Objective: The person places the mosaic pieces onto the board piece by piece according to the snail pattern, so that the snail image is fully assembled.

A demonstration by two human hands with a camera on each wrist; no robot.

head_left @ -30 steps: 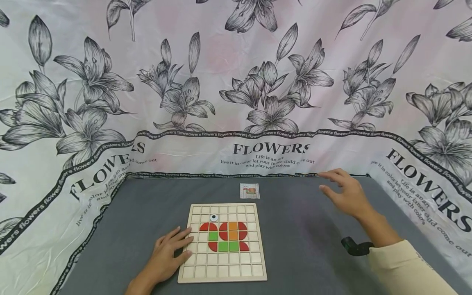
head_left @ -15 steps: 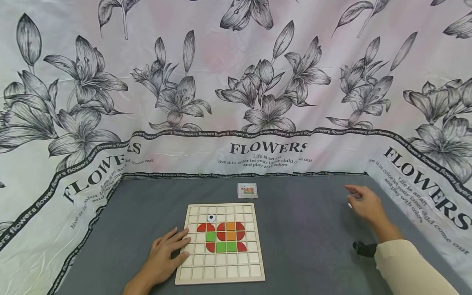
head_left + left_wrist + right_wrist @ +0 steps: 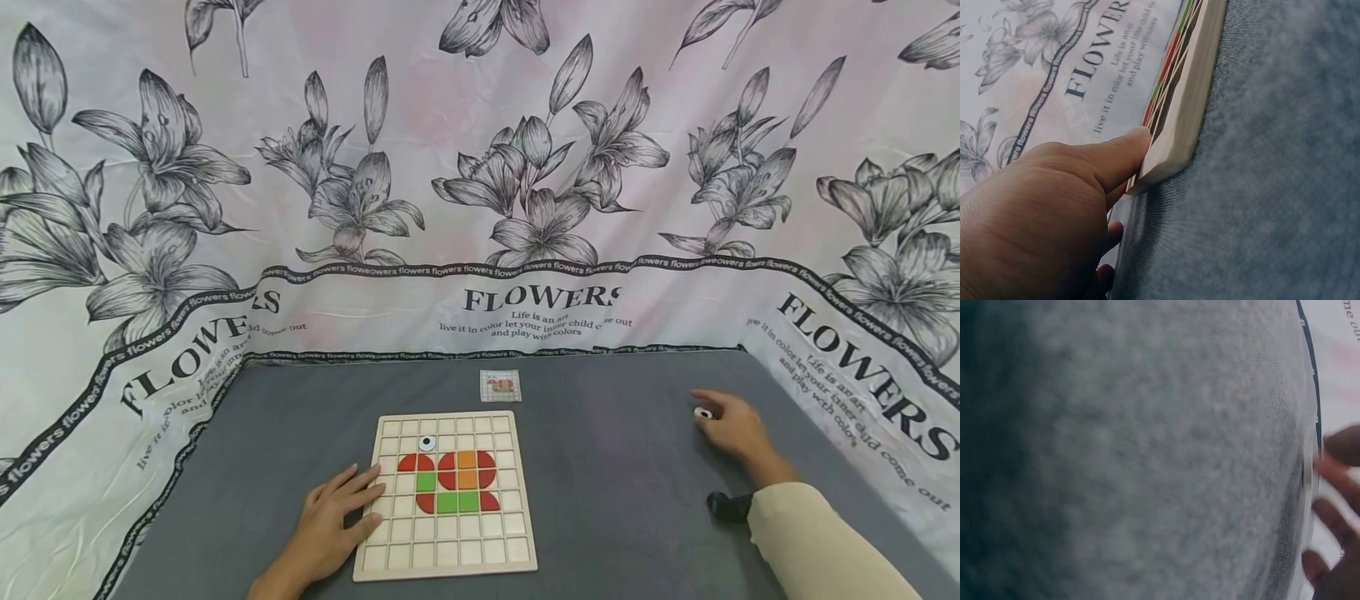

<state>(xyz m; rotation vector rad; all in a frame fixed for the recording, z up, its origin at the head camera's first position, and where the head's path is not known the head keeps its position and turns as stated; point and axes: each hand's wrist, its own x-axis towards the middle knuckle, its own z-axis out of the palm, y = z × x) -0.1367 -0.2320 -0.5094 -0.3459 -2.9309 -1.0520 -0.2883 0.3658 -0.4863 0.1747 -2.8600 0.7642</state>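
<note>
My left hand (image 3: 330, 517) rests on the left edge of a pale wooden grid board (image 3: 442, 550), fingers spread and fairly straight. Seen from the left wrist, the thumb of that hand (image 3: 1054, 187) touches the top of the board's rim (image 3: 1179, 125). Red, green and orange tiles (image 3: 467, 479) fill several squares in the board's middle, with a round white eye piece (image 3: 427, 443) above them. Far to the right, my right hand (image 3: 731, 429) pinches another small round eye piece (image 3: 702, 413) between thumb and finger. In the right wrist view, only the fingertips (image 3: 1329, 515) show.
A small picture card (image 3: 499, 386) with a similar coloured pattern lies behind the board on the grey cloth (image 3: 607, 483). Flower-printed fabric (image 3: 540, 308) rises along the back and both sides. A black device (image 3: 727, 507) is worn at the right wrist.
The right hand has lowered and shifted right, its fingers drawing together; a round eye piece now shows at its fingertips. The left hand stays on the board, and the head view shifts slightly.
</note>
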